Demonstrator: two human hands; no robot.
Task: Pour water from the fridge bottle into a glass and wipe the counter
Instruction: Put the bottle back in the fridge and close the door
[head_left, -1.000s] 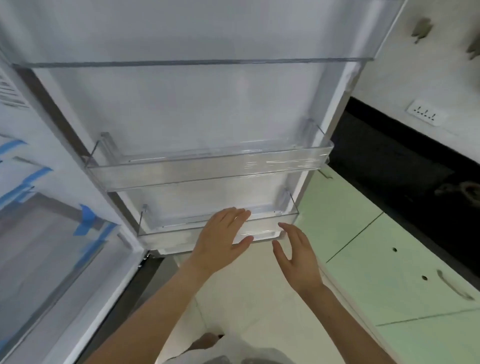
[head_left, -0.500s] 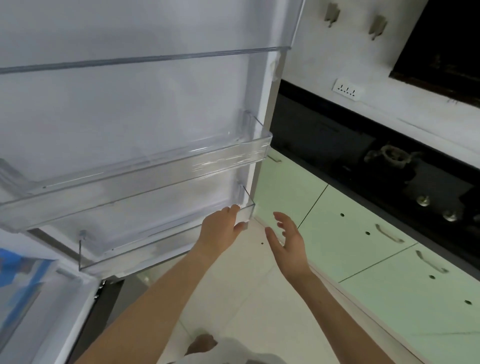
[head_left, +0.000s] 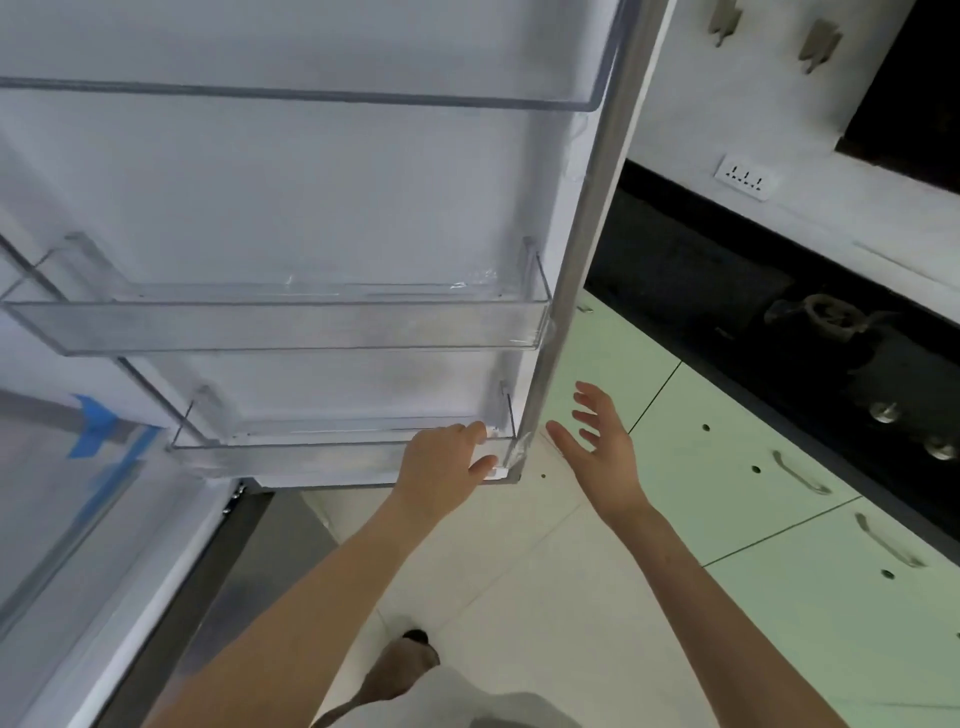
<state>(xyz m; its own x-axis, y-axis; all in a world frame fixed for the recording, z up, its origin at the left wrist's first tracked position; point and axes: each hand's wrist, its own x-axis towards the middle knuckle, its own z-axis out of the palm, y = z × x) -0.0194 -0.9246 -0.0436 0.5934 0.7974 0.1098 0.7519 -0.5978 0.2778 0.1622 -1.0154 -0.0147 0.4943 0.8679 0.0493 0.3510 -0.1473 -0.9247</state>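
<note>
The open fridge door fills the upper left, its inner side facing me. My left hand grips the right end of the lowest clear door shelf, fingers over the rim and thumb under it. My right hand hovers just right of the door's metal edge, fingers spread, touching nothing. No bottle or glass is in view. The black counter runs along the right wall.
A second clear door shelf sits above the first. The fridge body with blue tape is at the left. Green cabinet fronts with handles stand below the counter, which carries a stove burner. A wall socket is above.
The door's free edge has swung across the view, and my left hand has slid along the lowest shelf to its right end and closed on its rim. My right hand stays open beside it.
</note>
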